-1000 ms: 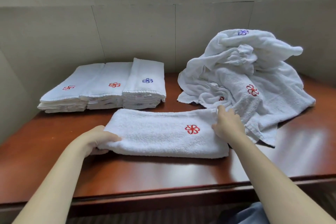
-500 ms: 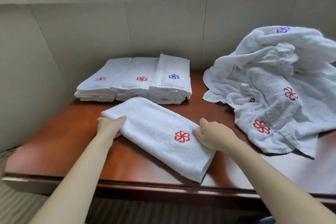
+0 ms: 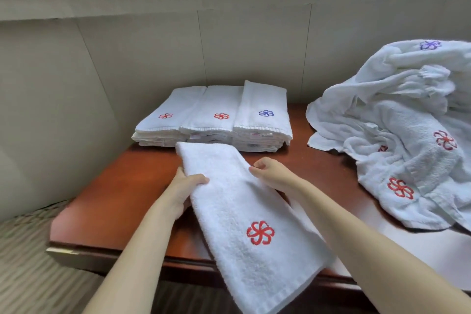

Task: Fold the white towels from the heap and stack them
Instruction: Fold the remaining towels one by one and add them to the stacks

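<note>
Three stacks of folded white terry towels (image 3: pixel 216 120) are laid finished at the back of the red-brown wooden surface (image 3: pixel 122 199), a long folded red-flowered white towel (image 3: pixel 242 211) is clamped before them by the curled fingers of the left hand (image 3: pixel 182 191) and right hand (image 3: pixel 270 173), and a large rumpled heap of white towels (image 3: pixel 407 135) is left unfolded.

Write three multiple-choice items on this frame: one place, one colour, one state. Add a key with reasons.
1. Where is the heap relative to the three stacks? A left B in front C right
2. Logo colour on the rightmost stack's top towel? A red B blue C green
3. The left hand is: A gripping the folded towel B hanging idle C out of view
Key: 1C, heap lies to their right; 2B, a blue flower shows; 3A, thumb curls over the towel's edge.
</note>
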Motion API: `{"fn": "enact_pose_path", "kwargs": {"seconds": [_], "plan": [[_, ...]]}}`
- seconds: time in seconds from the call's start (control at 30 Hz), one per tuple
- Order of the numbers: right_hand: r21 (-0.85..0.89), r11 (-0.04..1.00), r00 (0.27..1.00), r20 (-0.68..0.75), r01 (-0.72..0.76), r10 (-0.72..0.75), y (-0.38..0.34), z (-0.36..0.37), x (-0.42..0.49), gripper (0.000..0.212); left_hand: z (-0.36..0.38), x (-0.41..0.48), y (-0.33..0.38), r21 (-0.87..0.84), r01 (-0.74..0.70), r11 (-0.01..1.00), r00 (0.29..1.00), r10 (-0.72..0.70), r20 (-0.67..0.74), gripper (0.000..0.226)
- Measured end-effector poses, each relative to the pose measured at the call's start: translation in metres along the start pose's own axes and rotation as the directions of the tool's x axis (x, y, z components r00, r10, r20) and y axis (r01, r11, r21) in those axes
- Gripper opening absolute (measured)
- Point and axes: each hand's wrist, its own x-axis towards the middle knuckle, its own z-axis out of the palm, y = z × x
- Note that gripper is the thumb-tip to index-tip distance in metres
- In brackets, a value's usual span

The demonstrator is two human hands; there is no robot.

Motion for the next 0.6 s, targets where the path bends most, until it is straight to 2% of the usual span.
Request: {"fn": "enact_pose_path", "kwargs": {"seconds": [0.1,0.17,0.2,0.27,0.3,0.37,0.43,0.5,0.6], "plan": [[0.166,0.986,0.999,0.052,-0.01,0.001,-0.021,0.017,0.02,0.039,-0.001,0.001,0.0,-0.035,-0.091,0.995,0.99,0.094,0.101,0.055],[0.214,0.977,1.0,0.024,-0.022,0.017,-0.026,0.026,0.033,0.018,0.0,0.003,-0.002,-0.036,-0.129,0.991,0.988,0.132,0.076,0.041],[0.235,0.972,1.0,-0.01,-0.023,0.026,-0.028,0.028,0.037,0.015,0.002,0.003,-0.001,-0.037,-0.151,0.988,0.988,0.153,0.037,0.038],[0.339,0.94,0.998,-0.042,-0.028,0.045,-0.028,0.029,0.041,0.03,0.006,0.003,0.006,-0.062,-0.209,0.976,0.978,0.208,-0.025,0.042],[0.435,0.899,0.998,-0.007,-0.051,0.06,-0.028,0.027,0.041,0.033,0.008,0.003,0.013,-0.089,-0.242,0.966,0.97,0.241,-0.028,0.046],[0.59,0.794,0.989,0.108,-0.142,0.096,-0.027,0.024,0.042,0.037,0.007,0.003,0.032,-0.123,-0.319,0.94,0.947,0.322,0.006,0.051],[0.663,0.713,0.966,0.247,-0.228,0.079,-0.034,0.016,0.04,0.053,0.004,0.003,0.055,-0.12,-0.406,0.906,0.908,0.414,0.056,0.05],[0.746,0.642,0.965,0.261,-0.175,-0.04,-0.048,0.006,0.043,0.048,-0.003,0.004,0.077,-0.117,-0.453,0.884,0.885,0.461,0.062,0.048],[0.79,0.613,0.989,0.066,0.027,-0.129,-0.082,-0.017,0.051,0.036,-0.018,0.012,0.112,-0.036,-0.526,0.85,0.85,0.526,-0.014,0.041]]}}
